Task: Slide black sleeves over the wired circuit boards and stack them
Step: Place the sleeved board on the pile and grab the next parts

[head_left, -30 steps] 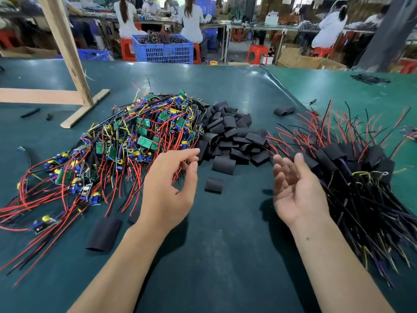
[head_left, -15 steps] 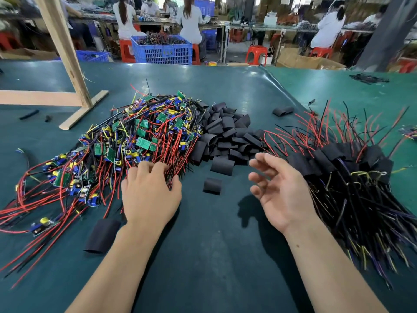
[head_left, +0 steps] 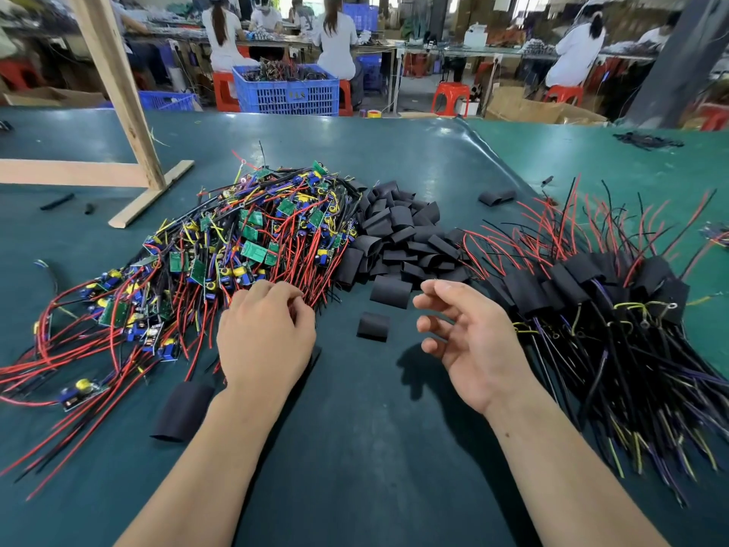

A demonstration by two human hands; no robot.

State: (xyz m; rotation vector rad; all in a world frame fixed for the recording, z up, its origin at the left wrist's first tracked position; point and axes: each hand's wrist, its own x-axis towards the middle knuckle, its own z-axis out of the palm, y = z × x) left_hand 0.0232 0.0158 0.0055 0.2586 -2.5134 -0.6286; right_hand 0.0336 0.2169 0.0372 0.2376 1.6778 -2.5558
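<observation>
Fingers (head_left: 276, 296) of the left hand (head_left: 264, 341) curl down into the red wires at the near edge of the pile of wired circuit boards (head_left: 236, 246); it looks like they pinch some wires, but I cannot tell for sure; the right hand (head_left: 469, 341) hangs just above the desk (head_left: 374, 448) with its palm turned to the left, its fingers (head_left: 438, 294) loose and spread, holding nothing.

Near the left wrist one long black sleeve (head_left: 179, 412) lies flat on the desk; between the two hands sits one short black sleeve (head_left: 372, 325), touching neither hand; just past it is the heap of black sleeves (head_left: 402, 238), right beside the board pile in the middle of the desk.

On the right side of the desk lies the stack of sleeved boards (head_left: 591, 294), with black and red wires sticking out both ways.

Farther back, by the left edge, a wooden frame (head_left: 118, 112) stands on the desk; beyond the far edge are a blue crate (head_left: 288, 88), red stools (head_left: 449, 96) and people sitting at other desks.
</observation>
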